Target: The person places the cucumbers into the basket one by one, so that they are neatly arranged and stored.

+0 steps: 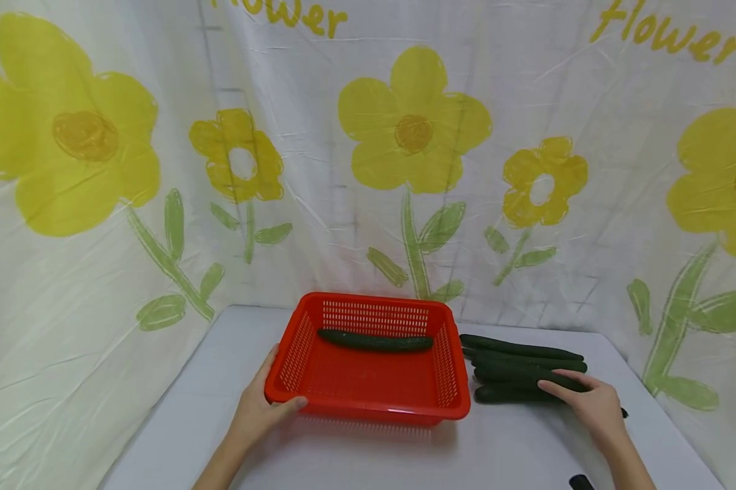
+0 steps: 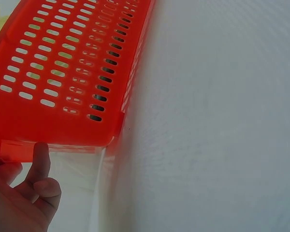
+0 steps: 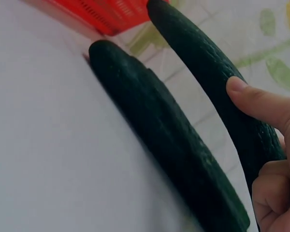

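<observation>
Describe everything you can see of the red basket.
The red basket is rectangular with rounded corners, apparently plastic, with a smooth rim and rows of small slots through its walls. Its open top faces up, at the white table, left of the other cucumbers. One cucumber lies inside, along the far wall. The left hand grips the near left corner, thumb over the rim. Whether its base sits flat is unclear.

The bare left hand and bare right hand have slim fingers and uncovered forearms; the right thumb bears a short, rounded nail.
</observation>
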Demonstrator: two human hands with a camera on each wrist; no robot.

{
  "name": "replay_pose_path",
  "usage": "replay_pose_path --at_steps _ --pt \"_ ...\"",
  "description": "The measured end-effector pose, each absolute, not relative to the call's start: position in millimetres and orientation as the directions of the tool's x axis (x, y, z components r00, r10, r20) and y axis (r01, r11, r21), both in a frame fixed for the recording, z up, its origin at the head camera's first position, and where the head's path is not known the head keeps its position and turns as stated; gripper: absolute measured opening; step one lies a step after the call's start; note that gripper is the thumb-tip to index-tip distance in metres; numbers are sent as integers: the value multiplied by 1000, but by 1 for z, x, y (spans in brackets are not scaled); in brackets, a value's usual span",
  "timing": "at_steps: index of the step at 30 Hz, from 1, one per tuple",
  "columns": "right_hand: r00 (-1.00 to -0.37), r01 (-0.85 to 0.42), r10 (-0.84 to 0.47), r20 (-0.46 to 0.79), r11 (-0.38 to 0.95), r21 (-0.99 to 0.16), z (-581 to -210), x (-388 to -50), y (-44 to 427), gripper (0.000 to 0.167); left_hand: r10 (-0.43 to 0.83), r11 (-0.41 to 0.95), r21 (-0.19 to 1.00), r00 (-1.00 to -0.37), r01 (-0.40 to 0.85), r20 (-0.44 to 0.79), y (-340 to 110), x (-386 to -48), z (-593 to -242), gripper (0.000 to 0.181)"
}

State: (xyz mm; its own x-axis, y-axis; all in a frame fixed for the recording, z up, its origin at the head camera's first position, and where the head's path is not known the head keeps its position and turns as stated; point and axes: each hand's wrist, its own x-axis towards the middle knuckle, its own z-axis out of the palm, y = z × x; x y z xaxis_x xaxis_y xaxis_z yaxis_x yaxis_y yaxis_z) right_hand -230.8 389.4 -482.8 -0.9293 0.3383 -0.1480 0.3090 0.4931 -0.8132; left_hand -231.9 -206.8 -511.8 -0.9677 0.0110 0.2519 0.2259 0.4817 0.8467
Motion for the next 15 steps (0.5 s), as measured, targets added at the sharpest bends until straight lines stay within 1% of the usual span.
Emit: replay_pose_path --at_steps 8,10,13,15 --pt "-912 266 404 -65 464 -845 -476 -248 363 84 10 467 859 -972 211 234 -206 -232 -511 111" --pt "-905 270 420 -67 445 -854 -474 -252 360 84 10 462 862 -973 211 233 -206 -233 -511 111" --pt "-901 278 429 -68 448 -850 -471 -255 358 88 13 451 868 -974 207 226 -206 -233 -511 112" --pt "-896 281 438 -76 426 -860 -470 -257 358 90 11 442 874 -975 203 221 -205 -232 -511 112"
